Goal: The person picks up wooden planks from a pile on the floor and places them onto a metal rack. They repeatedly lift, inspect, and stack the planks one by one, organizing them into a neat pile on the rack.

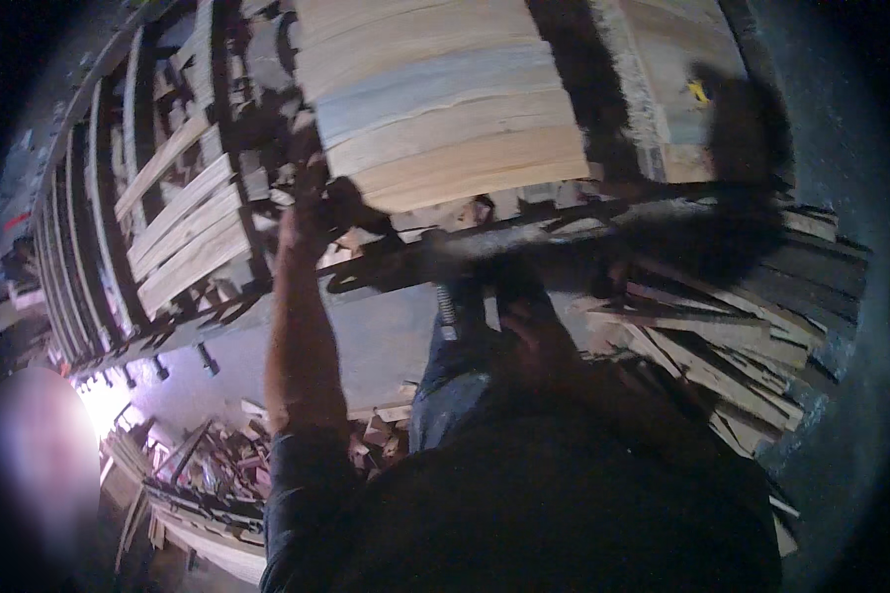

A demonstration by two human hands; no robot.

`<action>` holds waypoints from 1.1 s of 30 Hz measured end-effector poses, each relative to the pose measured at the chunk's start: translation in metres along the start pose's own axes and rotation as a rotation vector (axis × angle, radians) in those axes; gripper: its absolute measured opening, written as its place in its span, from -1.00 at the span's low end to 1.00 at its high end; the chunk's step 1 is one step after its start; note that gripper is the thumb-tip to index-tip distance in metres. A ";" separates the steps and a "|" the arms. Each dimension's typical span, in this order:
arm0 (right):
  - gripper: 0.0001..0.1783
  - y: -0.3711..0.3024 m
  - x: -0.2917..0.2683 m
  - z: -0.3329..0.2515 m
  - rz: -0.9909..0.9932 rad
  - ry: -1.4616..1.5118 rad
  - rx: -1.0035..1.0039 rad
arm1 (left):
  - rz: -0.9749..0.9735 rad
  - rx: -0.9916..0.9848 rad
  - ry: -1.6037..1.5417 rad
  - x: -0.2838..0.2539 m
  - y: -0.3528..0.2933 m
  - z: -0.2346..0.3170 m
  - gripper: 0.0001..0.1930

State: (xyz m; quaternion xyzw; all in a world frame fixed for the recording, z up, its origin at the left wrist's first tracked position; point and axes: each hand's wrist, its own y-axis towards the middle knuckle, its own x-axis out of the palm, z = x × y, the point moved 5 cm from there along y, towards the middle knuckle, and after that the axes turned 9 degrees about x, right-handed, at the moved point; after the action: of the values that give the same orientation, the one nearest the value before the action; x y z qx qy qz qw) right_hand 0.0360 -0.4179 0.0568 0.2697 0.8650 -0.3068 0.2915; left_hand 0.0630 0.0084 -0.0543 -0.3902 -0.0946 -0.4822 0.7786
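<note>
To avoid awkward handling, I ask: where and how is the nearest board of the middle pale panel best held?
Probably at both ends, coming from the near side. The nearest board lies flat and crosswise; the next board closes its far edge, none adjoins its near edge, and dark space borders its ends. Whether the boards are joined, I cannot tell.

We can pass a hand over the pale floor (386, 331) between the near rail (564, 229) and the scrap heap (378, 432), but dark bars (224, 89) obstruct us left of our left hand (310, 193), the board panel (445, 109) its right, and piled strips (722, 346) the far right.
</note>
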 end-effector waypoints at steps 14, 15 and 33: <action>-0.53 0.020 0.022 -0.009 -0.128 0.096 0.143 | 0.018 0.139 0.385 -0.048 0.062 -0.063 -0.72; -0.52 0.028 0.012 -0.008 -0.153 0.098 0.219 | 0.014 0.085 0.467 -0.015 0.057 -0.054 -0.61; -0.49 0.179 -0.097 -0.040 0.243 0.157 0.134 | 0.305 0.314 0.587 -0.026 0.066 -0.007 -0.63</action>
State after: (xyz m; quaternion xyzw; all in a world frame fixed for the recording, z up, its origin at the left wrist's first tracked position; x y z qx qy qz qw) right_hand 0.2044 -0.2991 0.0808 0.4143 0.8238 -0.3042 0.2392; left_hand 0.1025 0.0363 -0.1072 -0.1209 0.1191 -0.4317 0.8859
